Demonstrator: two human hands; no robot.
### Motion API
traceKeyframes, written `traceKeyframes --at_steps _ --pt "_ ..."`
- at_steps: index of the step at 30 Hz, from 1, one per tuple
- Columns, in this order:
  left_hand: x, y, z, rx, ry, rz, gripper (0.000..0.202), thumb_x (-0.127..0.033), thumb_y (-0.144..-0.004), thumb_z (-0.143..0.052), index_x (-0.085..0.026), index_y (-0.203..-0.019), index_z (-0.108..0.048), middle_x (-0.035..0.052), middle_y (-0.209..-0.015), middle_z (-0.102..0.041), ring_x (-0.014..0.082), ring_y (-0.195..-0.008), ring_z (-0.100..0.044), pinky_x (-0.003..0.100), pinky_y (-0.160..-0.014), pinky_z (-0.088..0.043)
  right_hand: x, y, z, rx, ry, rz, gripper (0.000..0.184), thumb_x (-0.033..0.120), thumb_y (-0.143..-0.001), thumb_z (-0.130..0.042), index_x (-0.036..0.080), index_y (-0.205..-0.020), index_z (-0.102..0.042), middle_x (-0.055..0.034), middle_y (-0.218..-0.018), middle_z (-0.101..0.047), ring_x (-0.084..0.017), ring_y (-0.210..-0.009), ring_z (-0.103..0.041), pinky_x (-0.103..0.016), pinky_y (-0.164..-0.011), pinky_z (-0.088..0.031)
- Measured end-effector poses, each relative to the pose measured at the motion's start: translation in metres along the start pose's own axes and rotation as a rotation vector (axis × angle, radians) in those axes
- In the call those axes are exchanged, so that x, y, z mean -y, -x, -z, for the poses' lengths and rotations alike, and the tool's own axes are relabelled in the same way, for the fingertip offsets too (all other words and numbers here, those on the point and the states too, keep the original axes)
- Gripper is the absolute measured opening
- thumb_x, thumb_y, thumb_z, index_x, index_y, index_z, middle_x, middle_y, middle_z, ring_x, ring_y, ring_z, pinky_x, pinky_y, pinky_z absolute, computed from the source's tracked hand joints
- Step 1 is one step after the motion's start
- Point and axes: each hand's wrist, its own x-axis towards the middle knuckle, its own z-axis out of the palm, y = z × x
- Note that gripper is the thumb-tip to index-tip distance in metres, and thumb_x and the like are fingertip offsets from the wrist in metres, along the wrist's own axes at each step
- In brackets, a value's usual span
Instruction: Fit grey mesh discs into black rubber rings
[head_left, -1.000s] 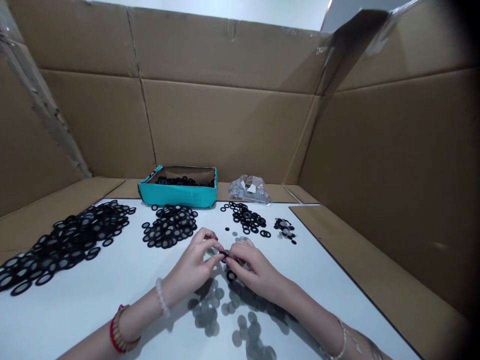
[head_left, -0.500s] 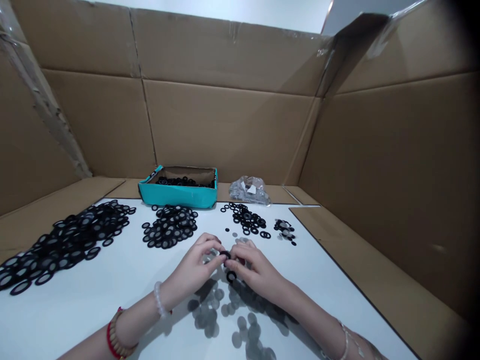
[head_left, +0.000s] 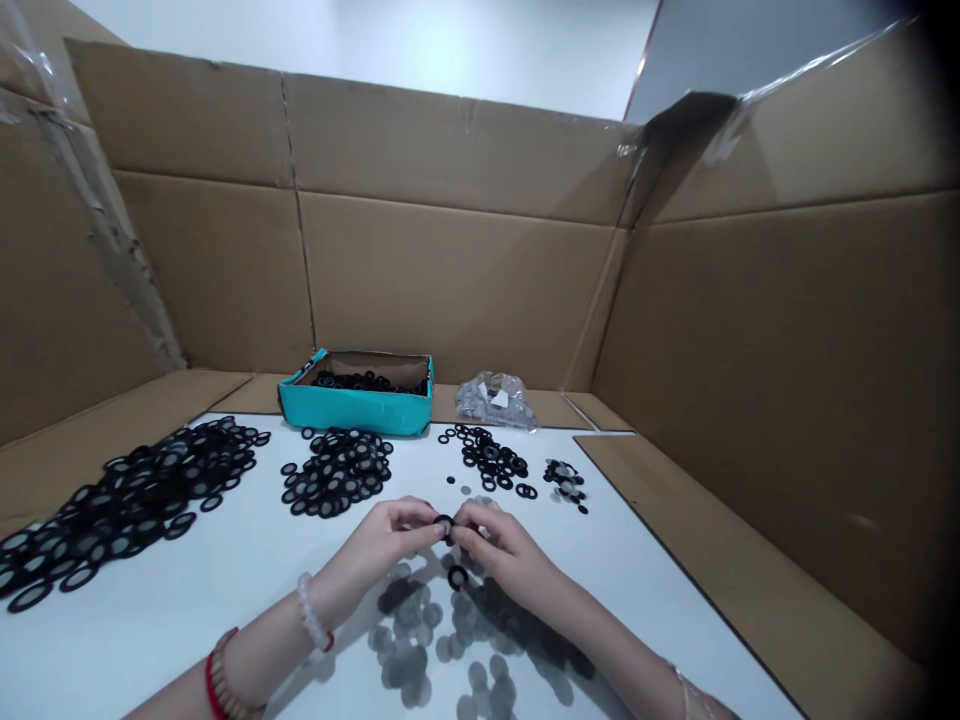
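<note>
Between the fingertips of my left hand (head_left: 386, 545) and my right hand (head_left: 501, 545) is a small black ring (head_left: 444, 522), tilted up off the table. Thumb and fingers of both hands are closed on its edges. Just below them lies another black ring (head_left: 457, 577), flat on the white surface. Thin grey discs (head_left: 409, 665) are scattered in loose clusters under and in front of my hands, partly in shadow. Whether the held ring has a disc in it, I cannot tell.
A long heap of black rings with pale centres (head_left: 150, 490) spreads at the left, a smaller heap (head_left: 337, 470) beside it. Behind stand a teal box (head_left: 356, 410) of rings and a clear plastic bag (head_left: 495, 400). Loose rings (head_left: 491, 455) lie right of centre. Cardboard walls (head_left: 450, 280) surround the table.
The view has tipped up slightly, so everything sits lower in the picture. Both hands stay together at the ring, which now shows more of its face.
</note>
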Motion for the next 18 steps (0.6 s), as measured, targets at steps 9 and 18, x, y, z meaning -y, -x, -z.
traceKeyframes --at_steps 9,18 --pt "0.009 -0.001 -0.008 -0.116 -0.144 -0.171 0.02 -0.033 -0.073 -0.057 -0.016 -0.062 -0.059 0.0041 -0.078 -0.053 0.0202 -0.079 -0.052 0.03 -0.072 -0.042 -0.002 -0.002 -0.006 -0.075 0.046 0.018 0.031 0.031 -0.088 -0.048 0.017 -0.06 -0.041 0.0041 -0.06 -0.044 -0.013 -0.063 -0.041 -0.028 -0.073 -0.03" --pt "0.011 -0.003 0.004 -0.255 -0.314 -0.384 0.009 -0.018 -0.078 -0.054 -0.019 -0.076 -0.062 0.005 -0.09 -0.053 0.0199 -0.09 -0.052 0.032 -0.082 -0.04 -0.002 -0.001 -0.004 -0.028 -0.157 -0.027 0.025 0.034 -0.088 -0.045 0.018 -0.07 -0.048 0.0019 -0.067 -0.047 -0.014 -0.067 -0.043 -0.025 -0.064 -0.033"
